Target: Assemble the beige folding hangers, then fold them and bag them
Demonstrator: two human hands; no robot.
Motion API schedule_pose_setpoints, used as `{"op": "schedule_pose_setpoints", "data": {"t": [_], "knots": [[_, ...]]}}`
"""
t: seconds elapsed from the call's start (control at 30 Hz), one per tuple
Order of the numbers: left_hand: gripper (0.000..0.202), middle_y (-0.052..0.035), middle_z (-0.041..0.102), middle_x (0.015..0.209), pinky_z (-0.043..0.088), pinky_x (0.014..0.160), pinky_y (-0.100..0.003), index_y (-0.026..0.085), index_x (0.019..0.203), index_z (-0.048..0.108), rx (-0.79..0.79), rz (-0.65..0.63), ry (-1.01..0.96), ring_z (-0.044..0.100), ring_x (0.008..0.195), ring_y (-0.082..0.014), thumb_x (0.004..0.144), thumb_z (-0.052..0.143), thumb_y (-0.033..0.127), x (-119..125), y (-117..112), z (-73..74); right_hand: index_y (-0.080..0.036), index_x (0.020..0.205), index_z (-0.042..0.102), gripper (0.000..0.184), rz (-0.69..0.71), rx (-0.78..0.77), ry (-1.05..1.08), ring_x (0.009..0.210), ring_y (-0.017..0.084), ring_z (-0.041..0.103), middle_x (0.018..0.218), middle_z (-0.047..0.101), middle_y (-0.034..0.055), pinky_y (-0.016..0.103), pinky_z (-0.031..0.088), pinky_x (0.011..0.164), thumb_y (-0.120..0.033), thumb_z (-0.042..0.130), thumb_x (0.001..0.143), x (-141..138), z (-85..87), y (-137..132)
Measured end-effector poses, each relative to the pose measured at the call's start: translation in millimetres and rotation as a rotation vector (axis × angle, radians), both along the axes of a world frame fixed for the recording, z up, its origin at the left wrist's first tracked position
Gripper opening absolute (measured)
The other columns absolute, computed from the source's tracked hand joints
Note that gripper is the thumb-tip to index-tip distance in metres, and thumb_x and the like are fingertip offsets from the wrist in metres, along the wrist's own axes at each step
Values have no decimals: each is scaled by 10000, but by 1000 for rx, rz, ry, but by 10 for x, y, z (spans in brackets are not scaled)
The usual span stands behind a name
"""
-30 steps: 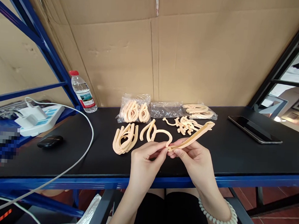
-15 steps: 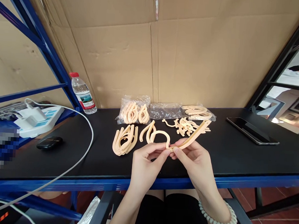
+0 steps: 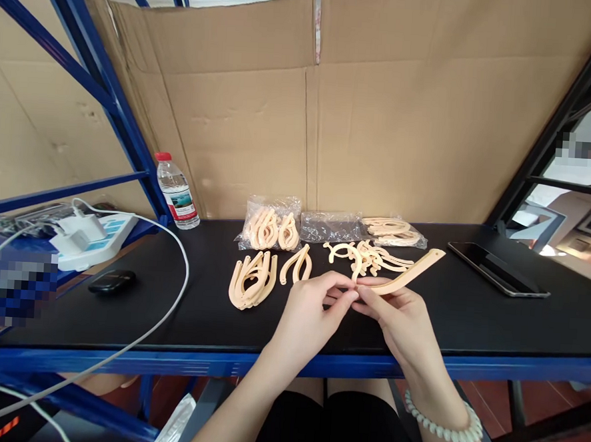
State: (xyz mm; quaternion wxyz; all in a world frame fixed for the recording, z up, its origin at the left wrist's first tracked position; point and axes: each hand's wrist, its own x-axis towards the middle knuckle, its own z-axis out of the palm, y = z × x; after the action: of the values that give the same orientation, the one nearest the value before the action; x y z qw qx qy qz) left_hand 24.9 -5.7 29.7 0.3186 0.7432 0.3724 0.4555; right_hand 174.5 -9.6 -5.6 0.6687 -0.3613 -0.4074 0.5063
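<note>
My left hand (image 3: 313, 310) pinches the lower end of a cream curved hook piece (image 3: 357, 263) between thumb and fingers. My right hand (image 3: 398, 320) is closed on a long cream hanger arm (image 3: 417, 268) that slants up to the right. Hook and arm meet at my fingertips, which hide the joint. Beyond them lies a loose pile of small cream hook pieces (image 3: 372, 257). To the left are a pair of arms (image 3: 297, 266) and a group of folded cream hanger pieces (image 3: 252, 282).
At the back lie a clear bag of cream pieces (image 3: 270, 226), an empty-looking plastic bag (image 3: 328, 227) and another bagged bundle (image 3: 392, 231). A phone (image 3: 497, 270) is at right. Left are a bottle (image 3: 179, 194), a black mouse-like object (image 3: 112, 281), a power strip (image 3: 107, 239) and a white cable (image 3: 184, 287).
Both hands, with the hook and arm held together, have shifted slightly right against the table. The view has also tilted up and turned a little left.
</note>
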Motion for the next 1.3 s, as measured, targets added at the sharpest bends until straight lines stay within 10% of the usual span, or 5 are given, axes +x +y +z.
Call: {"op": "schedule_pose_setpoints", "data": {"t": [0.4, 0.63, 1.03, 1.3], "knots": [[438, -129, 713, 993, 470, 813, -385, 161, 985, 722, 380, 277, 946, 626, 961, -289, 755, 428, -69, -469, 315, 226, -165, 806, 761, 203, -53, -41, 235, 696, 156, 721, 774, 747, 41, 255, 625, 692, -243, 863, 650, 81, 19, 45], [338, -124, 626, 1031, 435, 798, -367, 160, 934, 681, 443, 174, 1248, 560, 1011, -264, 805, 445, -46, -505, 379, 305, -165, 803, 764, 231, -55, -28, 225, 698, 163, 724, 788, 754, 45, 270, 629, 700, -236, 882, 618, 56, 24, 28], [215, -68, 643, 941, 417, 802, -364, 166, 784, 654, 508, 83, 1194, 575, 962, -240, 856, 500, 33, -559, 472, 248, -143, 808, 765, 239, -25, -24, 203, 690, 158, 726, 763, 753, 49, 234, 631, 679, -244, 882, 626, 58, 32, 27], [144, -20, 668, 942, 440, 729, -266, 204, 994, 588, 463, 37, 555, 599, 811, -154, 942, 459, 166, -571, 334, 318, -153, 804, 765, 243, -37, -2, 216, 686, 161, 729, 759, 752, 45, 241, 631, 677, -247, 888, 616, 54, 12, 40]]}}
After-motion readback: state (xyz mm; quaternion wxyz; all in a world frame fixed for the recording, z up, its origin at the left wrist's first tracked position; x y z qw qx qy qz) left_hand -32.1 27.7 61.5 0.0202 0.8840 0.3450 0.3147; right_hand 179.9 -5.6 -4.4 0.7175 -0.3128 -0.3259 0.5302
